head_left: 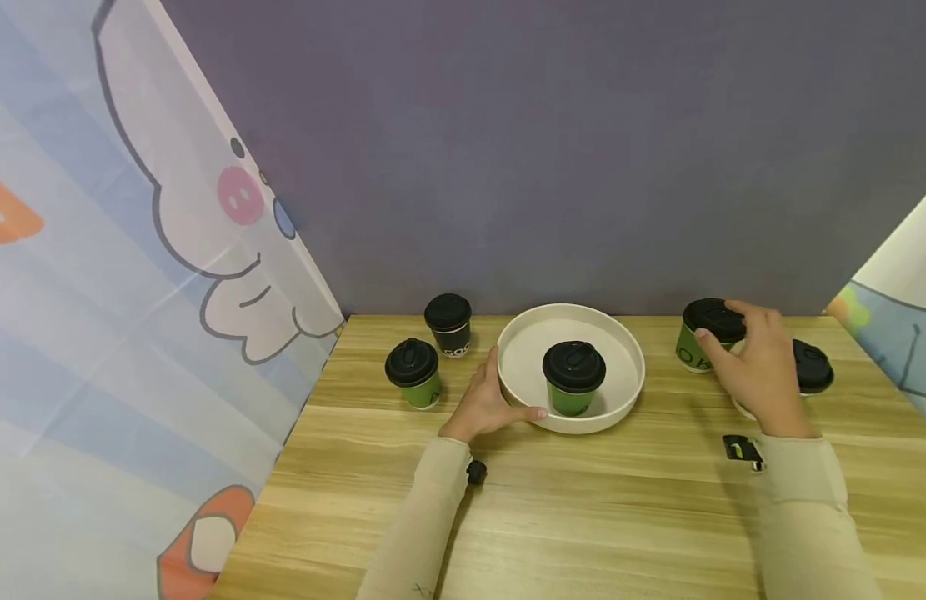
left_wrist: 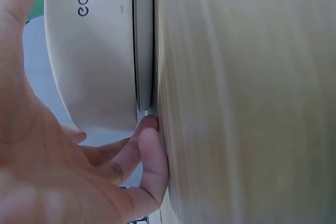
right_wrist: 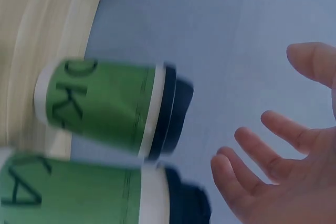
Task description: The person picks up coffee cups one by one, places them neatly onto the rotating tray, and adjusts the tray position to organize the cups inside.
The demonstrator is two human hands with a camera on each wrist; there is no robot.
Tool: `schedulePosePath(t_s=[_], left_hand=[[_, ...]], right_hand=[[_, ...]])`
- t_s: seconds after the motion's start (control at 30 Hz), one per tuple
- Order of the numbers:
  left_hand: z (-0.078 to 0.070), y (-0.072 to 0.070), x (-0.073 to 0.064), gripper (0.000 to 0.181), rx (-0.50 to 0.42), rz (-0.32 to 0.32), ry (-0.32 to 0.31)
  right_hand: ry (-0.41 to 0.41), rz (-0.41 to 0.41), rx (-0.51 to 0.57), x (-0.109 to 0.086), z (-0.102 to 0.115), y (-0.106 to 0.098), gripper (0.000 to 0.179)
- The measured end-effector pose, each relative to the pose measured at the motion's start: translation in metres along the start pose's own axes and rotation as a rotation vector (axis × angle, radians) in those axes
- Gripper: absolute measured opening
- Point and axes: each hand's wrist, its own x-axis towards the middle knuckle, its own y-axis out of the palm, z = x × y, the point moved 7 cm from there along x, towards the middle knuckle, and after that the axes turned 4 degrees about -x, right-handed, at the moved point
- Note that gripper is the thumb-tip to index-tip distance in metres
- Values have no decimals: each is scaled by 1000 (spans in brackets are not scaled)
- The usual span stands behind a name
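Note:
A round white tray (head_left: 524, 354) with a raised rim sits at the back middle of the table. Inside it stands a green paper cup (head_left: 571, 400) with a black lid. My left hand (head_left: 487, 406) grips the tray's left front side, thumb along the front and fingers around the left. The left wrist view shows its fingertips low against the tray wall (left_wrist: 94, 72). On the right, my right hand (head_left: 766, 375) hovers with spread, bent fingers over two lidded cups, a green one (head_left: 689, 346) and another with a black lid (head_left: 813, 367). A gap separates its fingers (right_wrist: 286, 132) from the lids in the right wrist view.
Left of the tray stand a green cup (head_left: 423, 392) with a black lid and a dark cup (head_left: 451, 337) behind it. A grey-blue wall (head_left: 553, 167) rises at the table's back edge. A printed curtain (head_left: 192, 333) hangs along the left side.

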Motion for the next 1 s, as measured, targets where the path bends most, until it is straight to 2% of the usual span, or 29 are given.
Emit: schedulePosePath(t_s=[0.13,0.33,0.5,0.6,0.67,0.73,1.0], left_hand=[[0,0,-1,144,-13,-4,-5],[2,-2,-1,141,-81,7,21],[3,-6,0,135,-201,48,47],[1,-7,1,127,-320,90,94],[1,-8,2,121,-363,109,114],[3,-9,3,114,-369,116,116],[12,-15,4,99,-263,97,58]], right_hand=[[54,-27,2,0,-19,-12,61],[147,-16,-47,-2,-47,-21,64],[169,5,-64,-5,-67,-25,69],[180,25,-92,-7,-75,-28,74],[179,42,-114,-7,-79,-28,77],[178,68,-130,-7,-81,-28,80],[227,186,-132,-10,-92,-24,93]])
